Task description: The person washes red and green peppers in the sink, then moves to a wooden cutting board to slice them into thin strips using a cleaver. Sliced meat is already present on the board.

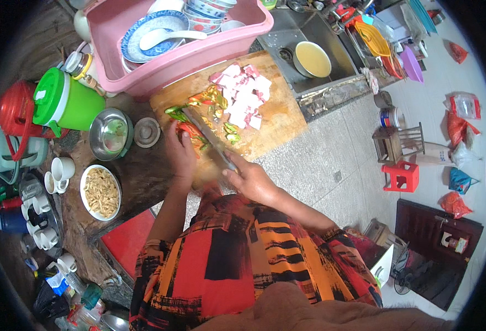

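My right hand [249, 176] grips the handle of a kitchen knife [207, 134], its blade slanting across a wooden cutting board [284, 109]. Left of the blade, the fingers and thumb of my left hand [181, 151] hold red and green peppers [190, 129] against the board. Part of these peppers is hidden by the hand and blade. Cut pepper pieces [214, 98] lie beyond the knife, and a few green slices [231, 133] are to its right. A heap of pale, fatty raw meat chunks [245, 97] covers the board's far middle.
Behind the board stands a pink plastic tub [193, 58] of bowls and plates. A sink [280, 33] at far right holds a basin of yellowish liquid [312, 60]. On the left are a metal bowl [110, 134], an oval dish of pale strips [101, 193] and a green jug [69, 99].
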A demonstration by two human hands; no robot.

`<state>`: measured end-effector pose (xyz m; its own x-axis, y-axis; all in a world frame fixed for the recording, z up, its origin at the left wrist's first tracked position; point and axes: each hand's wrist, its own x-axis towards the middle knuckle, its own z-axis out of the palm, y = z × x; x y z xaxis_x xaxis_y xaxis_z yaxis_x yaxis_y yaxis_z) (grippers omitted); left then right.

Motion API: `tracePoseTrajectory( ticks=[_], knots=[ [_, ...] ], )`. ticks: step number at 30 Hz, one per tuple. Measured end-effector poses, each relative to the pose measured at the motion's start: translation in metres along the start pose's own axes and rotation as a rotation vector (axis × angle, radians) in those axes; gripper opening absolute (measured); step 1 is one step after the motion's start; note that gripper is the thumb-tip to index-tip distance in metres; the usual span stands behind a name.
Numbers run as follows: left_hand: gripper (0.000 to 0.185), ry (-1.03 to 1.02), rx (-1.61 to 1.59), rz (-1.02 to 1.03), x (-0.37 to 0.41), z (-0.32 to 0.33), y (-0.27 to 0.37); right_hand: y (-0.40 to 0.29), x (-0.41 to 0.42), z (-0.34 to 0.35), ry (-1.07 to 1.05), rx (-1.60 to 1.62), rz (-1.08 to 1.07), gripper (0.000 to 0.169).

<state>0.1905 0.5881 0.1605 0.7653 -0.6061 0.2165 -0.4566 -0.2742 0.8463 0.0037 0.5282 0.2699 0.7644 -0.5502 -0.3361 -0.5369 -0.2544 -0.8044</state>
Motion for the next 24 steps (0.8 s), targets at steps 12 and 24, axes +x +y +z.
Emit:
tracePoseTrajectory(
  ticks=[12,24],
  knots=[
    [0.047,0.068,0.090,0.156,0.004,0.007,-0.007,-0.009,0.034,-0.012,0.013,0.050,0.041,0.052],
    [0.016,0.221,-0.136,0.122,-0.002,0.003,-0.023,0.000,0.075,0.009,0.128,-0.772,-0.199,0.061]
  ],
)
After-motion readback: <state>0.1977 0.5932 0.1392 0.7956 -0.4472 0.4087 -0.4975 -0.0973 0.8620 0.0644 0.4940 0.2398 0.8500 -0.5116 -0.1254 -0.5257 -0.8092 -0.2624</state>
